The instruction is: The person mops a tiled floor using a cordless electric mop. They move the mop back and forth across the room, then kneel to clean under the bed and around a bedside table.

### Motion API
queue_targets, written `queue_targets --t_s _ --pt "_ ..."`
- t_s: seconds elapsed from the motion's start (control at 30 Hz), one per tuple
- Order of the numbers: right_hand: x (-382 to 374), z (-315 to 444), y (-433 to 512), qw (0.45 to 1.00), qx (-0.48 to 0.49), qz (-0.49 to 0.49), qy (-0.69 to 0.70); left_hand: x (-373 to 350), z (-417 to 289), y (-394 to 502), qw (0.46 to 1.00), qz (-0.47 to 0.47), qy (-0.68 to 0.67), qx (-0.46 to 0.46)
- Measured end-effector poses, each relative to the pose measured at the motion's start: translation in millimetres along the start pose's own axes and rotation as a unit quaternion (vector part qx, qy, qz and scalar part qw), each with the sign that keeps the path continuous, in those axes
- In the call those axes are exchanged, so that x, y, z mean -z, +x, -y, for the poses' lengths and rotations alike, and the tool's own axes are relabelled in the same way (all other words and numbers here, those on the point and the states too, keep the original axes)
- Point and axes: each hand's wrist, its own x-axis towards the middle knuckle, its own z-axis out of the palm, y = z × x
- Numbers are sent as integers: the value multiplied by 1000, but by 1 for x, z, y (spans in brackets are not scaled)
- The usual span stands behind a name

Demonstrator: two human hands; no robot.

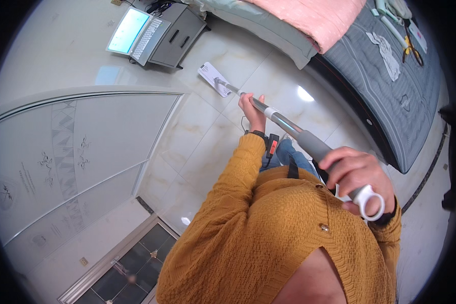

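Note:
A flat mop stands on the tiled floor, its white rectangular head (214, 79) resting near a grey nightstand. From the head a metal mop handle (285, 122) slants back towards me, with a grey grip and a white hanging ring (371, 203) at the end. My left hand (252, 112) holds the pole partway down, thumb on one side and fingers on the other. Around the grey grip, close to the ring, my right hand (359, 173) is wrapped.
A lit laptop (146, 36) sits on the nightstand (178, 32). Beside a grey mattress (406, 102) edge, pink bedding (300, 17) overhangs. Scissors (413, 51) and a white cloth (383, 53) lie on the mattress. Sliding wardrobe doors (110, 136) stand left, above a dark-paned door (136, 266).

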Motion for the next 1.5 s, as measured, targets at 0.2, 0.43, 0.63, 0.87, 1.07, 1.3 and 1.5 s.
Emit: queue_targets --t_s 0.2,0.43,0.63,0.87,1.07,1.3,1.5 --pt "-11 -24 39 999 0 37 27 15 7 22 988 -42 -81 126" --pt "-30 -60 96 998 1 60 27 41 55 75 953 -15 -234 192" --pt "-34 -59 169 994 -9 112 14 79 45 120 943 -20 -255 215" --pt "-45 -60 243 988 8 152 -5 111 41 166 926 -42 -298 228" --pt "-68 -80 285 980 36 193 15 125 65 186 916 -86 -304 247" --pt "-69 -84 299 980 17 196 10 119 89 196 914 -98 -310 244" --pt "-58 -82 297 995 -9 91 -32 134 95 217 808 -22 -450 380"
